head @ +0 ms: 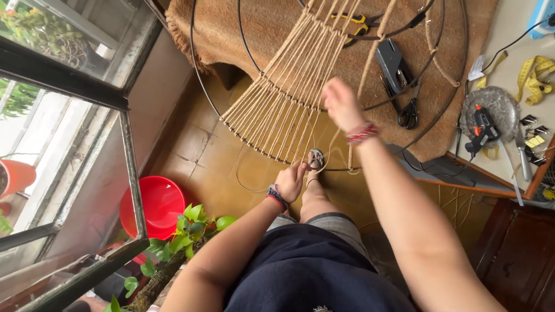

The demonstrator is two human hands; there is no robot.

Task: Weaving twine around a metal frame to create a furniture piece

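Indoors, left hand (291, 181) pinches jute cord (324, 159) at wire frame (231, 118); right hand (341, 104), fingers closed, pulls cord upward

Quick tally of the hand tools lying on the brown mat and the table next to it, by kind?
Scissors: 1
Yellow-handled pliers: 1
Black stapler-like tool: 1
Glue gun on the grey plate: 1
Yellow tape measure: 1
Total: 5
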